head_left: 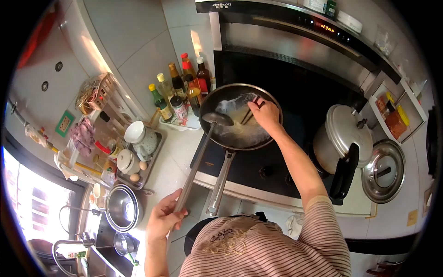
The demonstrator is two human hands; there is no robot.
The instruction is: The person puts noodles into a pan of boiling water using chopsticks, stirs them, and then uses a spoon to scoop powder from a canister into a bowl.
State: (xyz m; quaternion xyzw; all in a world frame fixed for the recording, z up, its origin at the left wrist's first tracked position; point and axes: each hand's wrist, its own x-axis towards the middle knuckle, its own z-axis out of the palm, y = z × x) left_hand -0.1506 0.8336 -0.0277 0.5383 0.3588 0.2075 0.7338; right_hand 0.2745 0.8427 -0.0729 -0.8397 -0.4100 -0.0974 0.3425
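My left hand [167, 213] is closed round the long handle of a ladle [218, 119], whose dark bowl rests at the left inside the frying pan [236, 150]. Above the pan's right side, my right hand [265, 114] grips a pair of dark chopsticks [248, 116]. Their tips reach down into cloudy, pale liquid with light strands [241, 127]. The pan sits on the black cooktop [295, 152], and its metal handle points toward me between my arms.
Sauce bottles [177, 85] crowd a tray left of the pan. A pressure cooker [341, 134] stands right, beside a metal lid [384, 171]. Eggs and lidded pots fill a tray [138, 180] at left, near nested steel bowls [123, 208] and the sink. A range hood [304, 25] overhangs the back.
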